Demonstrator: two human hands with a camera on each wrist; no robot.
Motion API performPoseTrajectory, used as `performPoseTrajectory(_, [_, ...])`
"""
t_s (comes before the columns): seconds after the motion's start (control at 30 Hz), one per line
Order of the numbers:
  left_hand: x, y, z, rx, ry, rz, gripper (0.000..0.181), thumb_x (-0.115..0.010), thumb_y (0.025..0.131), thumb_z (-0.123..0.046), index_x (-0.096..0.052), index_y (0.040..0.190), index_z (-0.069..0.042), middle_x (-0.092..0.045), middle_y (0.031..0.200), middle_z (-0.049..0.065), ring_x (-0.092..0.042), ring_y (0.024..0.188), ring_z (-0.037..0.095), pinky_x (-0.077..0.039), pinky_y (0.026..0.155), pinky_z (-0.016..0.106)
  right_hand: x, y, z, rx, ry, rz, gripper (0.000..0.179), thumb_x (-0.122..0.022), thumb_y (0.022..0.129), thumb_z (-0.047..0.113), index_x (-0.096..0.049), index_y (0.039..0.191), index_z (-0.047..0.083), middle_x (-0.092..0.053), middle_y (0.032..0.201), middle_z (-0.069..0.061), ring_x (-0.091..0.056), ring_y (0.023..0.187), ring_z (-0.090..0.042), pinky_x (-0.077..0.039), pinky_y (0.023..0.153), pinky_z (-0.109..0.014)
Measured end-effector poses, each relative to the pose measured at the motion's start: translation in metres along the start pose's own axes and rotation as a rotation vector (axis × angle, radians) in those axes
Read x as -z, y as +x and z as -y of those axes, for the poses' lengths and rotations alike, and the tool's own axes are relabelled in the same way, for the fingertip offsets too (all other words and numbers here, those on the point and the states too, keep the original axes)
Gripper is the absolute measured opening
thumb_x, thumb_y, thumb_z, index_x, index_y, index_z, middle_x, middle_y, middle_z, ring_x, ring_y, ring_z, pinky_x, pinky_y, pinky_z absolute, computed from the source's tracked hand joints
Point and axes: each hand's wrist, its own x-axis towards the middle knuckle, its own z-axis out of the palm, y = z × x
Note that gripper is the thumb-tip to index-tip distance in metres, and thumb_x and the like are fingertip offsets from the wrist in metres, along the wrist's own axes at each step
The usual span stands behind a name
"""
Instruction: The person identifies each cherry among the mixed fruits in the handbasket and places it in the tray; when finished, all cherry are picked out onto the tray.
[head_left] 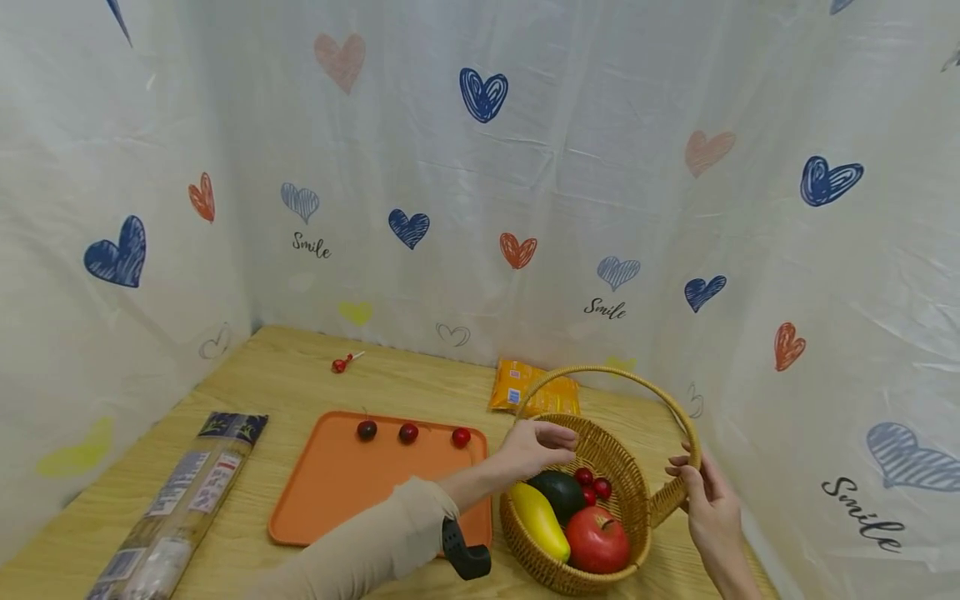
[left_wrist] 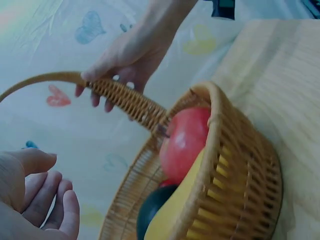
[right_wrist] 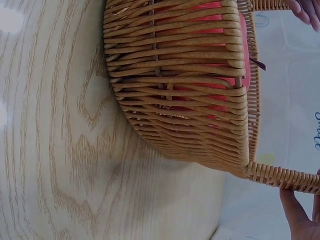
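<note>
A round wicker basket point(head_left: 637, 500) with a tall arched handle stands at the front right of the table. My right hand point(head_left: 712, 504) grips the handle's right side, thumb in front and fingers behind. Over the basket's left rim hovers my left hand point(head_left: 534, 448), its fingers loosely bent and nothing between them, as the left wrist view also shows. Inside the basket lie a red apple point(head_left: 597, 540), a yellow mango-like fruit point(head_left: 538, 521), a dark green avocado-like fruit point(head_left: 558, 493) and several cherries point(head_left: 602, 487).
An orange tray point(head_left: 360, 492) left of the basket carries three cherries point(head_left: 408, 432) along its far edge. Behind the basket is an orange packet point(head_left: 517, 385). A red lollipop point(head_left: 341, 364) lies far left; a long noodle-like pack point(head_left: 183, 500) lies near left. Curtains point(head_left: 555, 167) enclose the table.
</note>
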Motion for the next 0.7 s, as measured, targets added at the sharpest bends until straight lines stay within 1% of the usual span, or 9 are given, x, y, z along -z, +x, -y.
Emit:
performPoseTrajectory(0.07, [-0.008, 0.002, 0.001, 0.012, -0.023, 0.021, 0.024, -0.071, 0.084, -0.006, -0.07, 0.108, -0.005, -0.068, 0.101, 0.008, -0.062, 0.087, 0.011, -0.052, 0.079, 0.029, 0.0, 0.0, 0.0, -0.004, -0.003, 0.0, 0.034, -0.044, 0.101, 0.022, -0.048, 0.132, 0.009, -0.061, 0.102, 0.011, -0.057, 0.094, -0.002, -0.052, 0.068, -0.018])
performPoseTrajectory(0.13, [-0.014, 0.005, 0.001, 0.025, -0.028, 0.023, 0.023, -0.071, 0.084, -0.007, -0.071, 0.107, -0.006, -0.069, 0.099, 0.005, -0.063, 0.086, 0.01, -0.052, 0.079, 0.029, -0.001, 0.0, -0.001, -0.003, 0.002, 0.003, 0.034, -0.044, 0.101, 0.022, -0.048, 0.132, 0.008, -0.061, 0.103, 0.01, -0.057, 0.094, -0.002, -0.052, 0.068, -0.018])
performPoseTrajectory(0.2, [-0.02, 0.013, 0.004, 0.039, -0.016, 0.01, 0.022, -0.072, 0.083, -0.008, -0.071, 0.105, -0.008, -0.069, 0.095, 0.001, -0.063, 0.085, 0.01, -0.052, 0.079, 0.03, -0.001, 0.0, 0.0, 0.001, 0.004, 0.001, 0.034, -0.044, 0.101, 0.021, -0.048, 0.133, 0.008, -0.06, 0.103, 0.008, -0.057, 0.094, -0.002, -0.052, 0.068, -0.018])
performPoseTrajectory(0.3, [-0.028, 0.029, 0.008, 0.069, -0.006, -0.032, 0.023, -0.074, 0.082, -0.01, -0.072, 0.104, -0.007, -0.069, 0.091, -0.003, -0.063, 0.083, 0.009, -0.052, 0.079, 0.03, -0.001, 0.0, 0.0, 0.004, 0.006, -0.007, 0.035, -0.045, 0.101, 0.021, -0.048, 0.133, 0.007, -0.06, 0.104, 0.005, -0.058, 0.094, -0.003, -0.052, 0.068, -0.018])
performPoseTrajectory(0.47, [-0.038, 0.054, 0.018, 0.1, -0.034, -0.081, 0.025, -0.072, 0.083, -0.005, -0.07, 0.107, -0.001, -0.07, 0.094, 0.004, -0.065, 0.085, 0.013, -0.053, 0.08, 0.031, 0.0, 0.002, 0.0, 0.022, 0.008, 0.006, 0.035, -0.044, 0.101, 0.02, -0.047, 0.133, 0.005, -0.059, 0.104, 0.005, -0.058, 0.094, -0.004, -0.052, 0.069, -0.019])
performPoseTrajectory(0.53, [-0.042, 0.061, 0.023, 0.113, -0.044, -0.103, 0.025, -0.071, 0.083, -0.002, -0.07, 0.107, 0.002, -0.07, 0.094, 0.007, -0.065, 0.084, 0.014, -0.053, 0.078, 0.03, 0.0, 0.002, -0.001, 0.029, 0.011, 0.012, 0.035, -0.043, 0.101, 0.02, -0.047, 0.133, 0.004, -0.059, 0.105, 0.004, -0.057, 0.095, -0.005, -0.053, 0.069, -0.02])
performPoseTrajectory(0.63, [-0.049, 0.07, 0.031, 0.142, -0.035, -0.144, 0.024, -0.072, 0.082, 0.0, -0.07, 0.105, 0.003, -0.07, 0.092, 0.008, -0.065, 0.082, 0.015, -0.053, 0.076, 0.029, 0.0, 0.001, -0.001, 0.025, 0.004, 0.01, 0.035, -0.043, 0.102, 0.02, -0.047, 0.133, 0.004, -0.059, 0.106, 0.003, -0.057, 0.095, -0.005, -0.053, 0.07, -0.021])
performPoseTrajectory(0.7, [-0.053, 0.076, 0.036, 0.151, -0.038, -0.166, 0.023, -0.071, 0.081, 0.002, -0.07, 0.104, 0.004, -0.07, 0.092, 0.009, -0.065, 0.081, 0.016, -0.054, 0.076, 0.03, 0.0, 0.001, -0.001, 0.019, 0.003, 0.008, 0.036, -0.043, 0.102, 0.021, -0.047, 0.133, 0.004, -0.058, 0.106, 0.002, -0.056, 0.095, -0.005, -0.053, 0.07, -0.021])
